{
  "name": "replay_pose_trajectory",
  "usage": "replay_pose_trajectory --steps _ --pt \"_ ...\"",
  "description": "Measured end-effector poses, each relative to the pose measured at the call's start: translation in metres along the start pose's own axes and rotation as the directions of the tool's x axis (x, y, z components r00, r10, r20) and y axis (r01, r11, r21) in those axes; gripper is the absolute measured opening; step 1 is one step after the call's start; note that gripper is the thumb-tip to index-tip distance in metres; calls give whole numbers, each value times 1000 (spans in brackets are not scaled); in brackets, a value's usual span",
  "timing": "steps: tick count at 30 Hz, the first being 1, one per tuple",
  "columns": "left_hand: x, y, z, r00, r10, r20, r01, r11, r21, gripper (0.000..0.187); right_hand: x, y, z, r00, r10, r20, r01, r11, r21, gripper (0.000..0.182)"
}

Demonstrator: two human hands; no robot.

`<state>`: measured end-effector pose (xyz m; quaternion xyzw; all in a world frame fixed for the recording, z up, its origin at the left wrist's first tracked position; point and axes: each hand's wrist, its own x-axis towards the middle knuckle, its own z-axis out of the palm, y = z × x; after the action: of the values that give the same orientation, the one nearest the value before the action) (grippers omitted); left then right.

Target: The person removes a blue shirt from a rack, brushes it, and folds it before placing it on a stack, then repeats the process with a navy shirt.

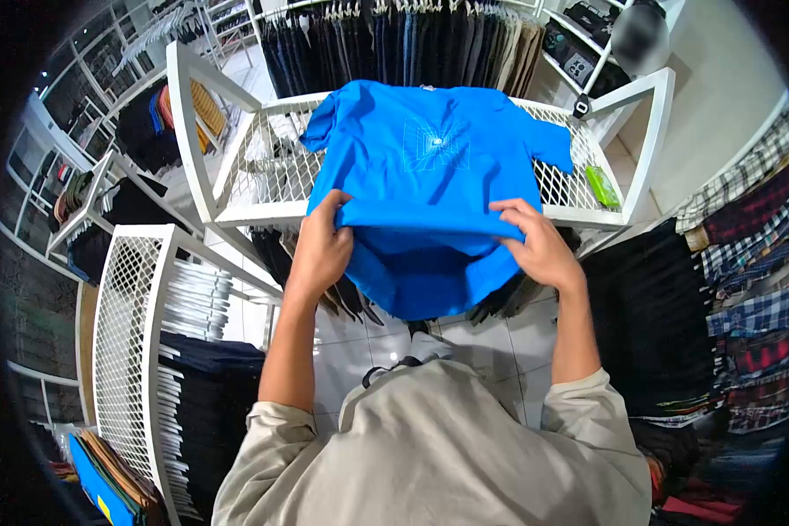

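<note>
A blue T-shirt (368,167) with a pale line print on its chest lies spread over a white mesh shelf (237,213). Its collar end points away from me, and its lower part hangs over the front edge, with the hem opening facing me. My left hand (326,241) grips the shirt's edge on the left, fingers closed round the fabric. On the right, my right hand (537,243) pinches the same edge between thumb and fingers. Between both hands the cloth is drawn into a straight band.
A green packet (602,186) and a black wristwatch (580,106) are at the shelf's right end. Trousers (394,44) hang behind it. Checked shirts (754,298) hang at right; a white mesh rack (131,333) with dark garments stands at left.
</note>
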<state>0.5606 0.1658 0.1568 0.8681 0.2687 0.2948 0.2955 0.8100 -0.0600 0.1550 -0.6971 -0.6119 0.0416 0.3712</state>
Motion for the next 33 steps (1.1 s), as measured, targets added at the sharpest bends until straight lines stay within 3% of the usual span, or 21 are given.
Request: replay_pose_trajectory --steps 1,2,3,5,6,7,9,10,11,12,13,14,15,16,17,19,21,23,24,30,33 --pt "8 -8 6 979 -202 35 205 962 -181 32 9 -1 -6 932 340 126 -352 932 85 19" --pt "15 -22 18 993 -114 -18 104 951 -291 33 15 10 3 965 263 24 -260 929 265 16" --pt "23 -20 17 994 -104 -12 96 952 -289 33 19 24 14 976 201 -87 -146 894 424 14" --pt "43 -13 20 984 -26 174 113 852 -511 56 36 37 17 973 229 -15 -182 811 557 15" --pt "57 -28 19 949 212 235 -88 890 -448 78 45 37 10 992 123 22 -121 910 396 24" --pt "64 -19 5 899 262 351 -138 930 -341 83 53 32 14 993 109 -52 -83 928 362 37" --pt "86 -8 -2 885 140 445 -148 989 -17 91 71 29 2 996 65 65 -77 976 202 47" --pt "104 -13 5 903 28 429 -81 991 105 96 83 37 -4 977 148 150 -175 968 181 49" --pt "118 -18 13 901 21 434 -74 992 106 96 97 52 0 979 197 58 -204 957 206 51" --pt "130 -17 22 976 129 175 -184 919 350 96 109 54 3 964 157 -214 -187 974 -128 50" --pt "132 -12 29 954 295 -57 -206 780 591 96 115 44 8 897 22 -442 -238 866 -440 49" --pt "128 -9 34 938 335 -92 -221 780 585 93 117 35 4 871 -153 -468 -180 785 -592 46" --pt "124 -4 36 915 379 -139 -234 779 581 91 121 20 2 868 -170 -467 -168 784 -598 46" --pt "113 4 34 920 377 -112 -291 844 451 82 117 3 9 856 -84 -511 -158 897 -412 41" --pt "99 12 32 913 404 -59 -352 852 387 59 105 -10 21 847 25 -531 -153 968 -199 38" --pt "72 -10 48 892 448 55 -432 811 394 39 76 -14 55 899 286 -332 -267 958 103 36" --pt "45 -26 62 919 380 105 -390 836 385 37 48 3 104 869 491 -56 -429 807 406 41" --pt "25 -43 76 934 343 99 -355 860 367 43 45 -10 124 778 616 123 -563 596 573 44" --pt "19 -45 81 939 334 81 -341 870 355 42 45 0 143 791 603 109 -498 529 687 43" --pt "9 -46 86 960 278 21 -270 909 316 33 26 -5 141 834 548 63 -301 356 885 28" --pt "6 -51 88 958 287 -1 -275 919 283 35 -10 -23 96 855 502 128 -352 383 854 27"
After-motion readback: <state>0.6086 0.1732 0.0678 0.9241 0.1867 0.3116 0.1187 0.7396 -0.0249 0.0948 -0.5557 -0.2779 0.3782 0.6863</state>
